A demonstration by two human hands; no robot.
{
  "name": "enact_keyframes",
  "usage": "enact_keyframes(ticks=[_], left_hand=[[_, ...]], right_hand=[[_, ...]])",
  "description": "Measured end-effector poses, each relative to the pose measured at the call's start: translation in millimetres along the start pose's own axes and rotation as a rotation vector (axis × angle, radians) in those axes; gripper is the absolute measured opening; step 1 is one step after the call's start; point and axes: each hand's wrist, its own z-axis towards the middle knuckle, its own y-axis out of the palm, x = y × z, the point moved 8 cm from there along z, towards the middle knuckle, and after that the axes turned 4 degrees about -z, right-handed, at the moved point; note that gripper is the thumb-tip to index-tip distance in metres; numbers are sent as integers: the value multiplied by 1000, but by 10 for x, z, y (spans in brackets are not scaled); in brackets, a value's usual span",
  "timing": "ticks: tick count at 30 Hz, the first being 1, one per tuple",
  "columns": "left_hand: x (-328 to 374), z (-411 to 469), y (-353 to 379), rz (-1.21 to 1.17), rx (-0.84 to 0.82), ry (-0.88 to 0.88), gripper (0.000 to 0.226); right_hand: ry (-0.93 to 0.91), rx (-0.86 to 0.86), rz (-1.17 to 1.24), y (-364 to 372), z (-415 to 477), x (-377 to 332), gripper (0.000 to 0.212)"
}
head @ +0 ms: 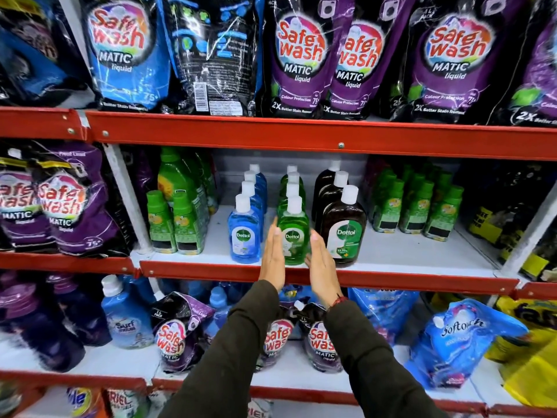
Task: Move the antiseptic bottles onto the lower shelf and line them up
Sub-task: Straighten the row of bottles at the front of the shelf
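Middle shelf (391, 251), white deck behind a red front lip: three files of Dettol antiseptic bottles running from the front edge back toward the rear wall. Blue row (245, 233) on the left, green row (292, 233) in the centre, brown row (343, 233) on the right, each upright with white caps, front bottles standing just behind the lip.

Left hand (272, 260) flat and open, fingers straight, pressed edgewise against the left flank of the front green bottle, in the gap beside the blue one. Right hand (321, 263) likewise open and flat at the green bottle's right flank, beside the brown one; actual contact there perhaps, though motion blur hides it. Nothing gripped, palms facing each other. Dark sleeves (241, 342) reaching up across the shelf below.

Green-capped bottles (171, 227) near the shelf's left end, more (422, 209) toward its right end.
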Motion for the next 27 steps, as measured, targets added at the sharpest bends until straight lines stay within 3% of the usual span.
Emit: enact_keyframes(ticks=[5, 9, 11, 14, 16, 18, 22, 25, 27], left_hand=[[167, -72, 35, 18, -15, 41, 93], [218, -178, 32, 86, 19, 112, 60], [251, -279, -59, 107, 97, 191, 61], [330, -444, -311, 104, 284, 330, 49], [375, -485, -544, 85, 400, 386, 51], [421, -470, -758, 62, 488, 392, 53], [288, -121, -922, -67, 392, 170, 73], [-441, 398, -1005, -157, 209, -50, 96], [-753, 559, -1000, -159, 133, -100, 101]], right_hand=[[3, -21, -19, 6, -6, -58, 54], [-36, 0, -70, 4, -9, 10, 72], [-76, 104, -52, -4, -68, 14, 76], [-152, 259, 12, 17, -214, -28, 64], [-184, 252, 29, 153, -274, -80, 56], [-149, 143, 51, 380, -262, -107, 51], [-46, -111, -50, 760, -194, -119, 73], [11, -152, -83, 833, -96, -102, 73], [36, -156, -80, 873, -28, -86, 81]])
